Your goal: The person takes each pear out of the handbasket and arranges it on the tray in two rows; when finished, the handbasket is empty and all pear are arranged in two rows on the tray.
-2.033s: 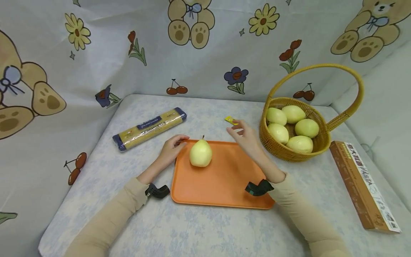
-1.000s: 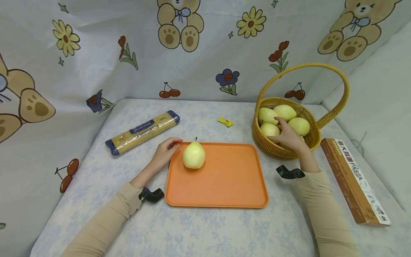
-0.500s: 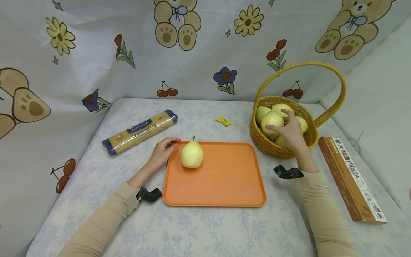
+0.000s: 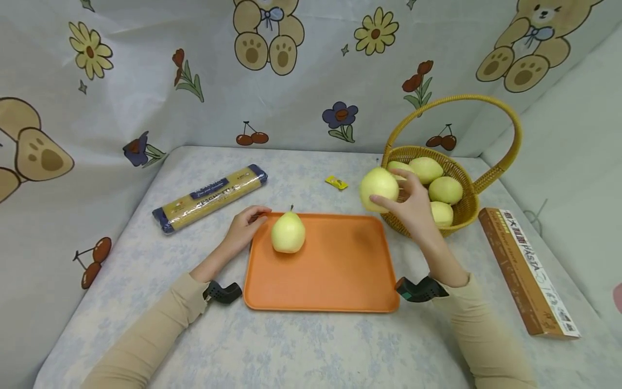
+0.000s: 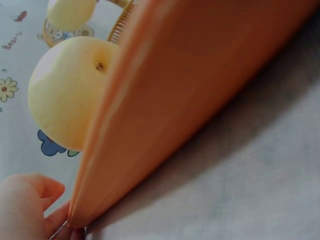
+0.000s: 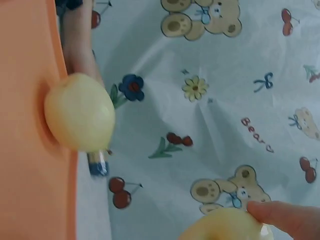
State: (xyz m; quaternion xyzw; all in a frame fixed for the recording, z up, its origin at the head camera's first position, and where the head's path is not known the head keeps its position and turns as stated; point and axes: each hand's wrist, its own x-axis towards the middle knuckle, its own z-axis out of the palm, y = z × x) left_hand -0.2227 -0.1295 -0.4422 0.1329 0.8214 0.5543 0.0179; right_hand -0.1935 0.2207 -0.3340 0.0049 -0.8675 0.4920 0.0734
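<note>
My right hand [image 4: 412, 204] holds a pale yellow-green pear [image 4: 375, 190] between thumb and fingers, raised beside the basket's left side. In the right wrist view, a finger [image 6: 290, 216] lies against this pear [image 6: 222, 226] at the lower edge. An orange tray [image 4: 335, 265] lies mid-table with another pear [image 4: 288, 233] standing stem-up near its far left corner. At that corner my left hand [image 4: 244, 228] grips the rim, its fingers curled about the edge in the left wrist view. The wicker basket [image 4: 468, 209] with several pears stands at the right.
A spaghetti packet [image 4: 211, 197] lies left of the tray at the back. Behind the tray is a small yellow sachet [image 4: 336, 182]. A long pasta box [image 4: 529, 273] lies at the right edge, and the basket's tall handle [image 4: 516, 127] arches above it.
My right hand first reached into the basket, took hold of a pear, then lifted it out leftward towards the tray. My left hand stays at the tray's corner.
</note>
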